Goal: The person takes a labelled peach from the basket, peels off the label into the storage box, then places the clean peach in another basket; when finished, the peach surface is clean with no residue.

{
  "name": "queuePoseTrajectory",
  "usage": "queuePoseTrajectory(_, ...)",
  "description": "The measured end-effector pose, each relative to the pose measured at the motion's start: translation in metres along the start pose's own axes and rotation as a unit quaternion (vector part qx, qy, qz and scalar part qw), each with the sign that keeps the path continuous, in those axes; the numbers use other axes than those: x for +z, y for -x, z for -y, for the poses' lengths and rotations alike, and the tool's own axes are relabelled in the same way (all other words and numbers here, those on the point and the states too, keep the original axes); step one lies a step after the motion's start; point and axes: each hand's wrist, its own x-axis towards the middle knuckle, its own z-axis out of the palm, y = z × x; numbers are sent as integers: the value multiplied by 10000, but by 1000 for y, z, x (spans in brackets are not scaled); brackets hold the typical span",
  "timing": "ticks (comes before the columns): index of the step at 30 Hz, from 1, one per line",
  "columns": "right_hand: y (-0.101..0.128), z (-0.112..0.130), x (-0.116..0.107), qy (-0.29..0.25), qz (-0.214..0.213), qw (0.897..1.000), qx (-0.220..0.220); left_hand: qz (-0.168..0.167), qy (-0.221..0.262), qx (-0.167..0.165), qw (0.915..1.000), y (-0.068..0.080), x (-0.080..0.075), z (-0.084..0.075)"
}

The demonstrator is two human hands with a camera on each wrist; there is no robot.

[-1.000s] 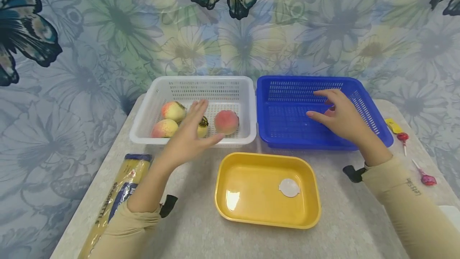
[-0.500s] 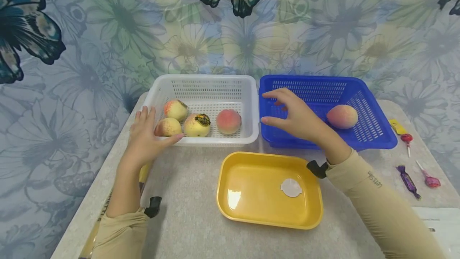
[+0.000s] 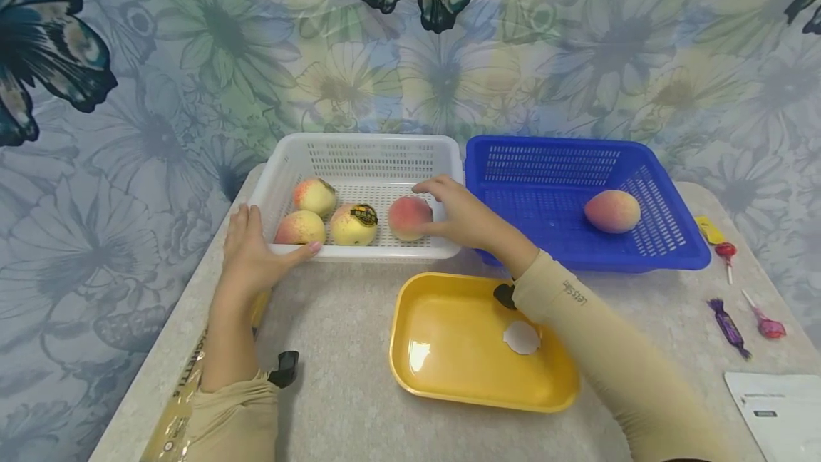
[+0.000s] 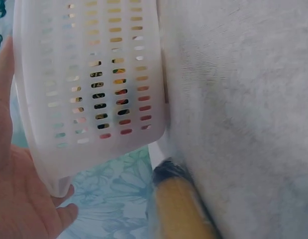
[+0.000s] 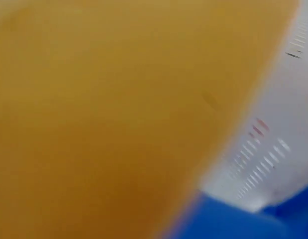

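Parted thumb and fingers of the right hand [image 3: 463,217] are curving about the red peach [image 3: 407,218]; whether they are touching it, I cannot tell. It is lying in the white basket [image 3: 378,253], right of three yellow peaches [image 3: 349,229]. With straight fingers, the left hand [image 3: 249,262] is resting at that basket's left front corner. Another peach [image 3: 612,212] is sitting in the blue basket [image 3: 603,262].

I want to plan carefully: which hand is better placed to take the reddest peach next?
Probably the right hand: it is open, right at the reddest peach, while the left hand touches the near left corner of the white basket.
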Motion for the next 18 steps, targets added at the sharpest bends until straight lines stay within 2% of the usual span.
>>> queuePoseTrajectory(4,-15,3,11,459,76,9988,143,-166,72,81,9998,0,2,3)
queuePoseTrajectory(12,-35,14,22,1098,346,9902,792,-551,16,155,9984,0,7,8)
queuePoseTrajectory(18,-38,17,26,1214,391,9892,727,-572,0,133,9983,-1,8,8)
